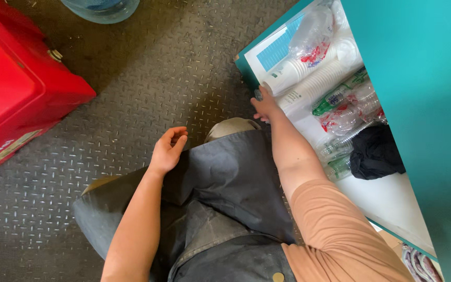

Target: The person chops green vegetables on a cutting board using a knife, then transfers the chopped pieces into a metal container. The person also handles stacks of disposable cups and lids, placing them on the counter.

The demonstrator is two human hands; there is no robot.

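Over grey tread-plate floor (147,78), the right hand (265,106) grips stacked white paper cups (309,83) at the teal shelf's (246,68) edge, while the left hand (168,150) hangs loosely open beside a red cooler (16,89).

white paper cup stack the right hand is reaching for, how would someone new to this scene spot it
Look at the teal shelf on the right, crowded with plastic bottles and bagged clear cups. Near its front edge, by the right hand, lies the stack of white paper cups. It is opaque white, ribbed and on its side, unlike its clear plastic neighbours.
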